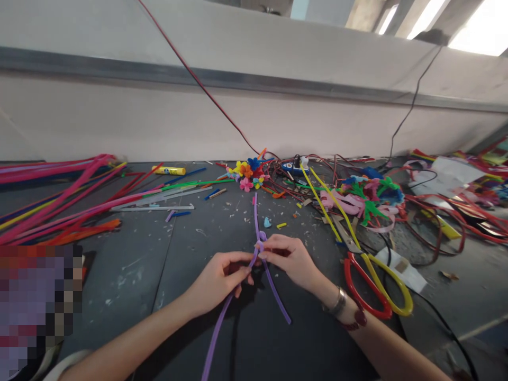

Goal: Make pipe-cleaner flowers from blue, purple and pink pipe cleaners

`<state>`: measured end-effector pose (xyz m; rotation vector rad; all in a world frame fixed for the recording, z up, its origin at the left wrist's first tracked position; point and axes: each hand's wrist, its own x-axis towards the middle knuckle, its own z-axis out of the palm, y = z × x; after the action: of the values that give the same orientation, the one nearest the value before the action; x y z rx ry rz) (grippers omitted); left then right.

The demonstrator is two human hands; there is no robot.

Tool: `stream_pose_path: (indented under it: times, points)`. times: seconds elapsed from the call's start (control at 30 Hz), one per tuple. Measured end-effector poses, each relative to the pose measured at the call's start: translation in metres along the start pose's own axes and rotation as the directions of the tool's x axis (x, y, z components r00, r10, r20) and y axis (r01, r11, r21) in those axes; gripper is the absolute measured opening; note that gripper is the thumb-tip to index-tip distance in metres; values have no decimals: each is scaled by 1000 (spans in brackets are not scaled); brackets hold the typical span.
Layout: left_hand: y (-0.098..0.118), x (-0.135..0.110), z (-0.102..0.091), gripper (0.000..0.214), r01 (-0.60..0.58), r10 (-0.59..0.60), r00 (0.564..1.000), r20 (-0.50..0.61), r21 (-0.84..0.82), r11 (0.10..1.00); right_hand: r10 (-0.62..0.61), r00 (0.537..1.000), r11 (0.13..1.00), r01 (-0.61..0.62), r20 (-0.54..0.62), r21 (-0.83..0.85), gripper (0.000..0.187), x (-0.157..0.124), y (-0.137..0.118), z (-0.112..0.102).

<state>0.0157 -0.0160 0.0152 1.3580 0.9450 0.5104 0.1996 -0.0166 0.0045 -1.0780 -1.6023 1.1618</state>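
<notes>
Over a dark tabletop littered with scraps, my left hand pinches a purple pipe cleaner just below its small loop while my right hand's fingertips nip the loop, a steady left pinch being, I judge, best against slipping.

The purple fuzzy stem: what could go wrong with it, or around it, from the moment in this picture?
The small loops of the purple fuzzy stem are at the fingertips of the left hand and right hand; they might loosen if a grip slips.
The scissors lie close beside the right forearm, so the red bracelet might catch a handle.
The blue scrap lies near and could perhaps cling to the fuzz.
</notes>
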Motion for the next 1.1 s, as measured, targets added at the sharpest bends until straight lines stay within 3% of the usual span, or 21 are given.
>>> stream_pose_path:
  times: [0.13, 0.27, 0.43, 0.53, 0.63, 0.83, 1.1]
  points:
    - [-4, 0, -6, 21, -67, 68, 998, -17, 59, 996, -169, 985, 939, 154, -23, -308, 17, -3, 3, 5]
    - [-5, -2, -9, 21, -145, 149, 988, -35, 114, 983, -343, 936, 784, 332, 80, -524, 22, -8, 6, 8]
    - [-8, -2, -8, 28, -173, 184, 982, -44, 181, 968, -398, 886, 574, 444, 239, -688, 26, -14, 7, 8]
    - [-10, -1, -7, 30, -147, 160, 985, -57, 190, 971, -387, 882, 534, 452, 269, -714, 27, -17, 9, 9]
    - [-11, -2, -6, 33, -114, 129, 989, -66, 193, 975, -351, 902, 597, 422, 251, -682, 27, -18, 7, 12]
    - [-2, -5, -4, 34, -133, 136, 991, -5, 172, 976, -230, 965, 871, 262, 125, -415, 21, -15, -4, 16]
    - [-9, -6, -1, 32, -32, 20, 997, 73, 175, 984, -161, 986, 949, 167, 44, -269, 17, -13, -4, 19]
